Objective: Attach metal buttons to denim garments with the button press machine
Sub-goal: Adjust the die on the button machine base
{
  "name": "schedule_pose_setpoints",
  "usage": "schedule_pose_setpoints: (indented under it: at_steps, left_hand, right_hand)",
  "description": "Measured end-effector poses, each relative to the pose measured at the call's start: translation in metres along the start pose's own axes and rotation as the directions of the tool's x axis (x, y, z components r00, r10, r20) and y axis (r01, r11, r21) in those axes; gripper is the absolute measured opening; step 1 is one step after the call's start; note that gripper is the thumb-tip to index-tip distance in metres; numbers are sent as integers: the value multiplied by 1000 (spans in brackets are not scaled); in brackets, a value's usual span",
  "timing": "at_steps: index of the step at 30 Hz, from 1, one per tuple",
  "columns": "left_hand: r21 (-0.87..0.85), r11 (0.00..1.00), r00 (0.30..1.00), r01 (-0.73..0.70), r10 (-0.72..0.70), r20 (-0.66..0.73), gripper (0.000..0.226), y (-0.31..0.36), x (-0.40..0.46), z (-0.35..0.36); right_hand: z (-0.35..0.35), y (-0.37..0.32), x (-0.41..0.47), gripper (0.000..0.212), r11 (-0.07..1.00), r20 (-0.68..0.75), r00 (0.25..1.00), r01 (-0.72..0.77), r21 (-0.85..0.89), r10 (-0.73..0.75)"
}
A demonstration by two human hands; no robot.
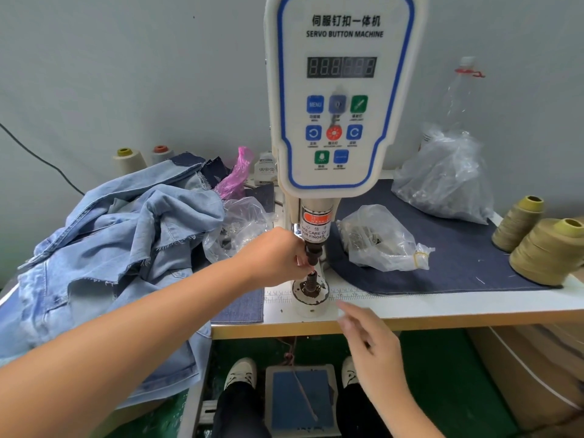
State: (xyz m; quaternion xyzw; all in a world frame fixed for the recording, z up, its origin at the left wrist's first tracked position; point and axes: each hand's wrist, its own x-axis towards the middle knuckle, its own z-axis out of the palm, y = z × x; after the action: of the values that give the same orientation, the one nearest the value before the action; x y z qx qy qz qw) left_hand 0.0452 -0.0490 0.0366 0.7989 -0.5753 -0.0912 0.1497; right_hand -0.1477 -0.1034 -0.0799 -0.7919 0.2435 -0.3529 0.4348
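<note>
The left hand [278, 254] pinches a small part at the black upper die [313, 252] of the white servo button machine [341, 99]: loading stage. The right hand [366, 330] hangs relaxed, holding nothing. The crumpled light-blue denim garments [120, 241] lie at the bench's [442, 306] left edge, none under the press.

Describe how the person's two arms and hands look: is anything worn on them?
Both arms are bare as far as the picture shows: no sleeves, no gloves. The left hand and the right hand carry no ring, watch or bracelet that I can see. The right hand is blurred, so small details there are uncertain.
</note>
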Motion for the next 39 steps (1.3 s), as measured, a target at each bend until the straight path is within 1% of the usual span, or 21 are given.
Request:
schedule_pose_setpoints:
  at_steps: [1, 2, 4, 6, 12, 17, 25, 30, 33, 36, 37, 38, 39]
  left_hand:
    - [3, 1000, 1000, -8, 8, -4, 12, 1, 0, 0]
    - [7, 1000, 1000, -15, 15, -6, 13, 1, -1, -1]
    - [4, 1000, 1000, -18, 18, -5, 14, 1, -1, -1]
    - [-8, 1000, 1000, -16, 15, -16, 15, 0, -1, 0]
    - [-52, 998, 998, -34, 31, -48, 14, -3, 0, 0]
    - [-82, 996, 998, -31, 26, -52, 14, -4, 1, 2]
    - [-68, 997, 999, -30, 27, -38, 14, -3, 1, 1]
    - [-188, 982, 999, -17, 11, -31, 6, -11, 1, 2]
    - [-248, 969, 999, 23, -28, -20, 9, -20, -1, 5]
    - [-252, 966, 996, 57, -71, -46, 11, -34, -2, 12]
    - [-248, 966, 994, 68, -88, -68, 11, -39, -2, 15]
    - [-246, 966, 990, 81, -107, -96, 12, -44, -3, 20]
    - [-241, 966, 983, 95, -129, -130, 12, -50, -4, 25]
  right_hand:
    - [4, -6, 11, 36, 992, 31, 995, 97, -75, -94]
    - [8, -12, 22, 38, 977, 60, 987, 156, -143, -149]
    - [11, -19, 40, 38, 938, 68, 976, 219, -268, -208]
    - [11, -19, 51, 34, 900, 59, 965, 261, -350, -257]
    - [3, -14, 56, 28, 809, 118, 930, 362, -463, -349]
    - [-5, -16, 68, 28, 680, 209, 873, 477, -556, -441]
    - [-8, -16, 80, 30, 604, 317, 822, 564, -563, -473]
    - [-12, -19, 85, 34, 534, 362, 787, 609, -586, -500]
    - [-13, -20, 86, 42, 475, 405, 755, 646, -597, -516]
    - [-15, -21, 94, 43, 434, 460, 722, 685, -586, -517]
    - [-17, -21, 96, 39, 445, 470, 714, 695, -565, -519]
    - [-20, -21, 98, 32, 498, 458, 726, 687, -530, -513]
    - [-24, -20, 99, 23, 583, 413, 756, 655, -481, -508]
